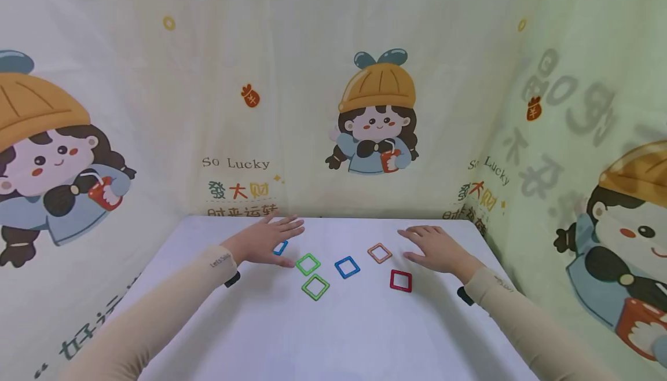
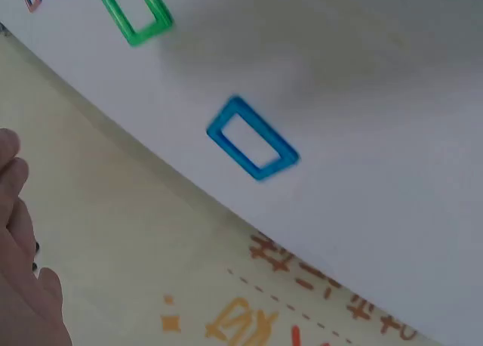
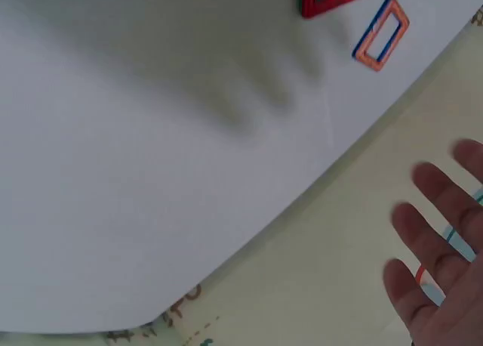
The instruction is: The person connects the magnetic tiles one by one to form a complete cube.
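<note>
Both hands hover over a white table with fingers spread and nothing in them. My left hand (image 1: 267, 241) partly covers a blue square frame (image 1: 281, 248), which shows whole in the left wrist view (image 2: 253, 138). To its right lie two green square frames (image 1: 308, 264), one nearer me than the other. A second blue square frame (image 1: 347, 267) lies mid-table. My right hand (image 1: 438, 249) is nearest an orange square frame (image 1: 380, 253) and a red square frame (image 1: 400, 281), both to its left. The orange frame shows a blue side edge in the right wrist view.
The white table (image 1: 333, 340) ends at a straight far edge. Behind it and along both sides hangs a pale printed curtain (image 1: 302, 109) with cartoon figures and lettering. Shadows of both arms fall across the tabletop.
</note>
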`<state>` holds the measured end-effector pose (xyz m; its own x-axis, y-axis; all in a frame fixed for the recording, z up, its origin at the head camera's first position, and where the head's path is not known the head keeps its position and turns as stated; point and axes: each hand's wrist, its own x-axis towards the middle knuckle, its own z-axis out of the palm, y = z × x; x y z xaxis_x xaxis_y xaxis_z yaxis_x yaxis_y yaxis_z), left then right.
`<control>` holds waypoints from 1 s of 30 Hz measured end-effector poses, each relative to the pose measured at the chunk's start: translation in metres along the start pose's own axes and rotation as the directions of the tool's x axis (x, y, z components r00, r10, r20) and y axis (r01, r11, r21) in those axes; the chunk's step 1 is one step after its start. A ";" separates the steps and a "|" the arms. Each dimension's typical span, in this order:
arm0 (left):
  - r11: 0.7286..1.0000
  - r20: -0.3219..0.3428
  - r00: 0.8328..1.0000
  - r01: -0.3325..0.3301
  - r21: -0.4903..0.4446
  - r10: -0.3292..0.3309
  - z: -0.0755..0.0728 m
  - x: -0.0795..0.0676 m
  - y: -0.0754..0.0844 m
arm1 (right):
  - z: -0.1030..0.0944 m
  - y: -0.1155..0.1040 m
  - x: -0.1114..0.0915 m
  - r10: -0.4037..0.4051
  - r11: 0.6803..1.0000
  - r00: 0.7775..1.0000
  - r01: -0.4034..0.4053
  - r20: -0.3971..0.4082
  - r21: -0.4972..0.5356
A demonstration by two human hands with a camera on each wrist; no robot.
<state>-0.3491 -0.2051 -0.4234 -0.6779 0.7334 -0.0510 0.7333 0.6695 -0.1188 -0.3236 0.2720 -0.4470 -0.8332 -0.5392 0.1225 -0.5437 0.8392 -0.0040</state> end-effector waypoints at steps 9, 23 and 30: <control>0.992 0.032 0.992 -0.121 0.031 0.120 0.025 0.008 0.041 | 0.029 -0.024 -0.003 -0.028 0.998 0.988 0.019 0.149 0.061; 0.991 0.086 0.987 -0.134 -0.024 0.136 0.054 0.015 0.075 | 0.054 -0.036 -0.002 -0.024 0.996 0.980 0.006 0.198 0.089; 0.993 0.090 0.989 -0.118 -0.011 0.119 0.059 0.027 0.077 | 0.045 -0.038 -0.001 -0.009 0.999 0.991 0.004 0.135 0.041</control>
<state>-0.3141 -0.1413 -0.4924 -0.5878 0.7943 -0.1536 0.8090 0.5792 -0.1007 -0.3064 0.2374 -0.4916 -0.8340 -0.5517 -0.0121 -0.5508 0.8335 -0.0442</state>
